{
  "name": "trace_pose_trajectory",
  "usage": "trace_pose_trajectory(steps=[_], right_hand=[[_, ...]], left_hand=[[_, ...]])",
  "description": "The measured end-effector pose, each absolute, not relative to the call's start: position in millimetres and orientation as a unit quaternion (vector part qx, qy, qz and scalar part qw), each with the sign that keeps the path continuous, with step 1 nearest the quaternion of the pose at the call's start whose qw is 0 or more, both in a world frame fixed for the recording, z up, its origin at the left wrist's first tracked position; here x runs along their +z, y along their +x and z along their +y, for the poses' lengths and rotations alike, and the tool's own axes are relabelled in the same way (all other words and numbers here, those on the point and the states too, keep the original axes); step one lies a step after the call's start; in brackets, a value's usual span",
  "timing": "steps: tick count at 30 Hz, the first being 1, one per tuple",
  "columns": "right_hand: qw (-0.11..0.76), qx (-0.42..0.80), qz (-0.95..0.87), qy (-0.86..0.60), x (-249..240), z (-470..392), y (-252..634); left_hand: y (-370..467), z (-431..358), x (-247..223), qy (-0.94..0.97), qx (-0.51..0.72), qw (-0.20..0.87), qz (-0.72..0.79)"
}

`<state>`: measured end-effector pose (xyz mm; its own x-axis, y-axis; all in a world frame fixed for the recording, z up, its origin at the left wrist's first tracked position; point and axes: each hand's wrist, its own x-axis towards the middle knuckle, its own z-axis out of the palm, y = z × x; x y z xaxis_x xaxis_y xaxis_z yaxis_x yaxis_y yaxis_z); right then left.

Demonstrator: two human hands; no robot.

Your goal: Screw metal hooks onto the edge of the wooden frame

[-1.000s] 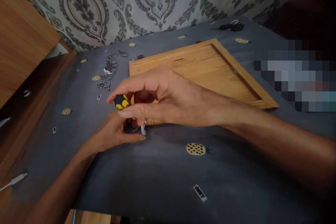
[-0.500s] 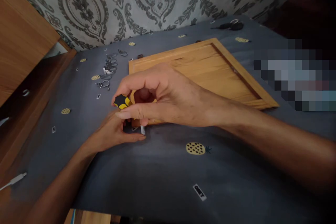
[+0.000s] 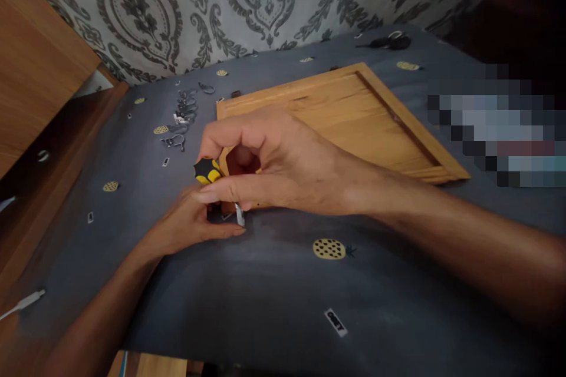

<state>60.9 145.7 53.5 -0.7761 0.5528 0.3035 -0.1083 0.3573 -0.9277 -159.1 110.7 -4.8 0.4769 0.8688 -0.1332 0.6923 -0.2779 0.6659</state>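
My right hand [image 3: 274,159] is closed around a black and yellow handle [image 3: 207,171], which looks like a screwdriver's; its shaft is hidden. Below it, my left hand [image 3: 190,224] holds a small metal piece [image 3: 240,215] at its thumb tip, by the near left corner of a framed wooden panel [image 3: 318,118]. The left fingers are mostly behind my right hand. The panel lies on a dark blue cloth with pineapple prints.
Several small metal parts [image 3: 186,107] lie left of the panel. A black object with a ring [image 3: 391,41] is at the back right. A wooden cabinet [image 3: 39,53] stands left, a white cable [image 3: 29,301] below it.
The black and yellow handle has turned a little and shifted slightly right within my right hand. The small metal piece is tilted slightly differently. My left hand has barely moved.
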Motion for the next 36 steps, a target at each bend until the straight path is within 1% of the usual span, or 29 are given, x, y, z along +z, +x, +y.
trace_pose_trajectory(steps=[4, 11, 18, 24, 29, 32, 36], right_hand=[[0.32, 0.558, -0.752, -0.147, 56.0, 144.0, 59.7], [0.278, 0.509, -0.804, -0.132, 57.5, 145.5, 63.8], [0.309, 0.455, -0.817, -0.172, 53.0, 142.8, 61.0], [0.278, 0.484, -0.821, -0.122, 54.8, 146.0, 64.2], [0.324, 0.445, -0.818, -0.166, 49.7, 144.0, 59.4], [0.317, 0.449, -0.817, -0.174, 52.8, 143.8, 60.0], [0.302, 0.487, -0.809, -0.13, 57.9, 146.3, 64.5]], left_hand=[[-158.2, 110.2, -3.2, 0.793, 0.149, 0.348, 0.478], [-156.5, 110.3, 0.3, 0.795, 0.121, 0.33, 0.495], [-156.1, 110.2, -1.2, 0.796, 0.151, 0.343, 0.477], [-157.9, 110.8, -1.2, 0.798, 0.127, 0.333, 0.486], [-157.7, 110.8, -1.2, 0.804, 0.14, 0.327, 0.477], [-157.3, 110.7, -1.4, 0.796, 0.147, 0.336, 0.482], [-158.3, 110.7, -2.6, 0.793, 0.135, 0.328, 0.495]])
